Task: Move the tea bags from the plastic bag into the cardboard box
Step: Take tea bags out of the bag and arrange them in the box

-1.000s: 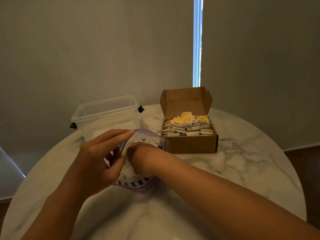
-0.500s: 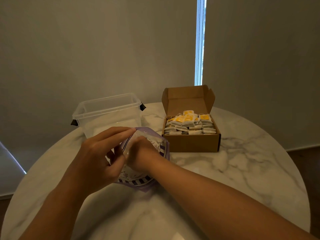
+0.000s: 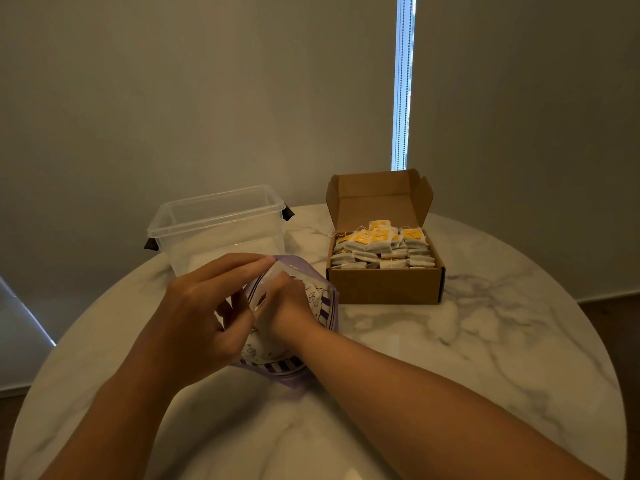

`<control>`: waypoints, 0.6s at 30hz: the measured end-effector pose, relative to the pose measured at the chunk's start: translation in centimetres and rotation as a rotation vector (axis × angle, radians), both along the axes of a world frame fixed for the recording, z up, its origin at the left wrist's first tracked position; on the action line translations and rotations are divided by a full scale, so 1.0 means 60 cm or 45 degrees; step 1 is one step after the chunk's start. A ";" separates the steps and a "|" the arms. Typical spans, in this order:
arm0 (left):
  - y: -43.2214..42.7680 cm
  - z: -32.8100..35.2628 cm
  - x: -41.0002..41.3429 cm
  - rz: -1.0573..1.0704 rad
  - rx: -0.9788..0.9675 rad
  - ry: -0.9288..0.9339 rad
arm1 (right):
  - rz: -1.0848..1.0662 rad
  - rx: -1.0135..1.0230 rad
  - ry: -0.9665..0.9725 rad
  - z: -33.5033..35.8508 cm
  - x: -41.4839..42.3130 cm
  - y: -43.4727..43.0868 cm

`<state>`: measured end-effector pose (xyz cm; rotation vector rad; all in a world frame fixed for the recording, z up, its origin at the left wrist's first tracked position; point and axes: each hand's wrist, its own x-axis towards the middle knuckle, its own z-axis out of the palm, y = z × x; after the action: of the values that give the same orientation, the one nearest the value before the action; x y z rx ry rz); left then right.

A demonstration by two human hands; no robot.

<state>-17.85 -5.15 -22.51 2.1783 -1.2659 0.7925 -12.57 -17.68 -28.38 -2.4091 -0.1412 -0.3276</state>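
A purple-printed plastic bag [image 3: 320, 301] stands at the middle of the marble table. My left hand [image 3: 204, 313] pinches the bag's upper rim and holds its mouth open. My right hand [image 3: 285, 303] is pushed down inside the bag; its fingers are hidden, so what they hold cannot be seen. To the right, an open cardboard box [image 3: 384, 285] with its lid up is packed with several white tea bags [image 3: 381, 245] with yellow tags.
A clear plastic container [image 3: 221, 225] with black side clips stands behind the bag at the left. The round marble table [image 3: 467, 341] ends close behind both containers, near the grey blinds.
The view has shifted slightly. My right hand has worked a little deeper into the bag; my left hand keeps its hold on the rim.
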 end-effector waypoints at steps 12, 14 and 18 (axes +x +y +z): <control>0.001 0.003 -0.002 -0.003 -0.014 -0.009 | -0.017 -0.004 0.088 0.005 -0.012 0.001; 0.001 0.003 -0.003 0.002 -0.015 -0.009 | -0.006 0.091 0.090 0.010 -0.026 -0.002; 0.001 0.002 -0.003 0.012 -0.010 -0.017 | 0.008 0.207 0.109 0.029 -0.060 -0.014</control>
<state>-18.02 -5.11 -22.40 2.1779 -1.2579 0.8157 -16.16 -18.54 -26.65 -2.2566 -0.0802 -0.2240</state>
